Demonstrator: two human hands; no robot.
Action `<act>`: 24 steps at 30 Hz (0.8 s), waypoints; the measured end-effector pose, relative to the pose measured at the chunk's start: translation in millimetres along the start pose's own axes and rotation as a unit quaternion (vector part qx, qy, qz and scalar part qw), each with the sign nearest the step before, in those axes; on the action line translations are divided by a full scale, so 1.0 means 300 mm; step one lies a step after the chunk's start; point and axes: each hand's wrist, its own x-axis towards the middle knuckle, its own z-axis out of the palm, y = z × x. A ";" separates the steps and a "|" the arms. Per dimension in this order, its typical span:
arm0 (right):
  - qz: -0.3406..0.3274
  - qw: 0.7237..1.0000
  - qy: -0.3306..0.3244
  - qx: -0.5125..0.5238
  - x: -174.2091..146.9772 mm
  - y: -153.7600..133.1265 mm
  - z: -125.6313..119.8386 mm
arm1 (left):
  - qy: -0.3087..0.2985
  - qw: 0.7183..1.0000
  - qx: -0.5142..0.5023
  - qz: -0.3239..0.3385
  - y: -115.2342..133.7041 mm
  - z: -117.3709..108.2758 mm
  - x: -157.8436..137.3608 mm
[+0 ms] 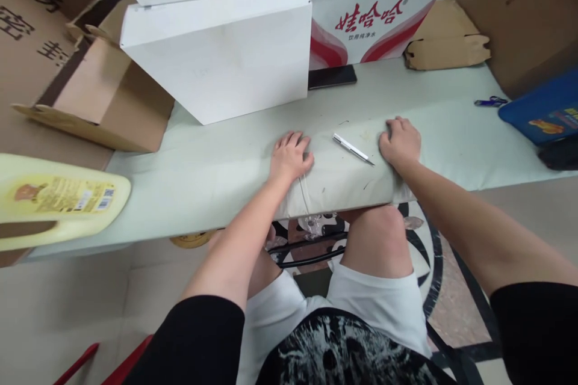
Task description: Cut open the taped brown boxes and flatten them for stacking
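A white pen [353, 149] with a dark tip lies slantwise on the pale green table cover [217, 180], between my two hands. To its left my left hand [290, 155] rests palm down near the table's front edge, fingers a little apart and bent, holding nothing visible. On the pen's other side, close to its tip but apart from it, my right hand [401, 141] lies on the cover. Its fingers are loosely bent, with the thumb away from them; the palm is hidden, and no object shows in it.
White boxes [226, 54] are stacked at the back, by a black phone-like slab [333, 76]. Cardboard boxes [112, 90] and a yellow jug [63, 201] stand left. At right are a folded cardboard piece [447, 51], a small blue item [490, 101] and a blue package [544, 111].
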 end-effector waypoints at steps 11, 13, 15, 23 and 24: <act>-0.008 1.000 0.004 0.003 -0.009 -0.006 -0.009 | 0.003 1.000 -0.012 -0.014 0.003 0.004 0.005; -0.012 1.000 -0.002 -0.004 -0.008 -0.003 -0.011 | 0.003 1.000 -0.011 -0.015 0.001 0.003 0.005; -0.016 0.999 -0.018 -0.021 -0.007 -0.003 -0.017 | 0.002 1.000 -0.008 -0.014 0.000 0.003 0.003; -0.005 0.999 -0.035 -0.032 -0.022 -0.032 -0.046 | 0.012 1.000 -0.027 -0.003 -0.017 -0.010 -0.011; -0.005 0.999 -0.035 -0.033 -0.022 -0.035 -0.047 | 0.018 0.999 -0.030 -0.005 -0.046 -0.036 -0.013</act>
